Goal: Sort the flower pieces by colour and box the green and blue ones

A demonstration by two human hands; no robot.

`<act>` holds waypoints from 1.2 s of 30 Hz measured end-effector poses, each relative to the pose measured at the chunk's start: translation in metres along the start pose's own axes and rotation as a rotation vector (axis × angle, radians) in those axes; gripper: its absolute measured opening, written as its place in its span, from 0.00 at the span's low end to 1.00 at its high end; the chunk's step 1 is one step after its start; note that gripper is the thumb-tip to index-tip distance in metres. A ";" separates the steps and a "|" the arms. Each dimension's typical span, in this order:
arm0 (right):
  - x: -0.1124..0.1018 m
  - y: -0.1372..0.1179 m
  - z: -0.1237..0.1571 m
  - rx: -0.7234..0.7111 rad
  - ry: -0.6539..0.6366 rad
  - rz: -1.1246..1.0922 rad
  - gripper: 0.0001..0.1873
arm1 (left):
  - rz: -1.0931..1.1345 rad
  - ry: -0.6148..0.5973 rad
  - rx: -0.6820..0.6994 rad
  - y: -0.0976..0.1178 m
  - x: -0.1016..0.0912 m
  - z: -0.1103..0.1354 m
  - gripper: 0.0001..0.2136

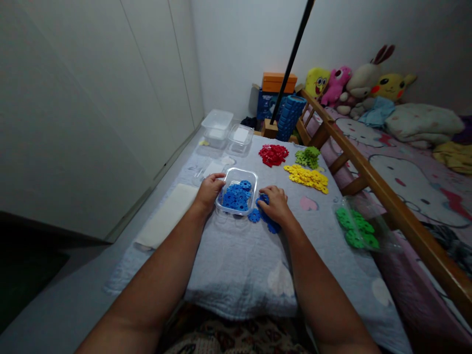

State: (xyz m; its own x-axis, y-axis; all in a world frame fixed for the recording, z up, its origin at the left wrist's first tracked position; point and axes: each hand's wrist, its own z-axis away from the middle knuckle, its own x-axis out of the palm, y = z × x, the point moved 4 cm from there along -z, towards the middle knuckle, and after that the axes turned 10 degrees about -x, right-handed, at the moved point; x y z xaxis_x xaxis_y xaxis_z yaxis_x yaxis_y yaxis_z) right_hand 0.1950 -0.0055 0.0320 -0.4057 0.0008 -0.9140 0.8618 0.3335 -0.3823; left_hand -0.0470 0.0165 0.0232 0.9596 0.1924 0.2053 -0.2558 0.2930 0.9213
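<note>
A clear plastic container (251,173) stands on the cloth-covered table, partly filled with blue disc-shaped building pieces (236,197). My left hand (211,191) grips its left rim between thumb and fingers. Just right of the container, my right hand (275,202) curls over a small heap of blue notched discs (272,226) on the cloth. Its fingers are bent round some of them, and the palm hides how many. One loose blue disc (254,215) lies flat between the container and that heap.
Behind lie piles of red pieces (273,155), light green pieces (308,157) and yellow discs (308,178). A clear bag of green discs (357,228) rests at the right edge by a wooden bed rail (354,157). Clear containers (240,137) stand at the back left; a folded cream cloth (167,216) lies nearer.
</note>
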 end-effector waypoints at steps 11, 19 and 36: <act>-0.002 0.030 0.000 0.042 0.006 0.058 0.13 | 0.006 0.005 0.008 0.000 -0.001 -0.002 0.22; -0.012 0.045 -0.002 0.096 0.068 -0.178 0.05 | -0.014 0.018 0.022 0.000 -0.001 -0.002 0.21; -0.021 -0.019 0.001 -0.009 0.408 -0.807 0.12 | -0.056 0.029 0.036 0.003 0.002 0.002 0.19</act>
State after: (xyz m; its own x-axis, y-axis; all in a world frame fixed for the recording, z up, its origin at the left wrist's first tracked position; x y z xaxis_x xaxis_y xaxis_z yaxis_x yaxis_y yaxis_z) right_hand 0.1872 -0.0125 0.0584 -0.9638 0.0972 -0.2482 0.2664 0.3849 -0.8837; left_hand -0.0459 0.0154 0.0269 0.9684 0.2036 0.1440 -0.1969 0.2700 0.9425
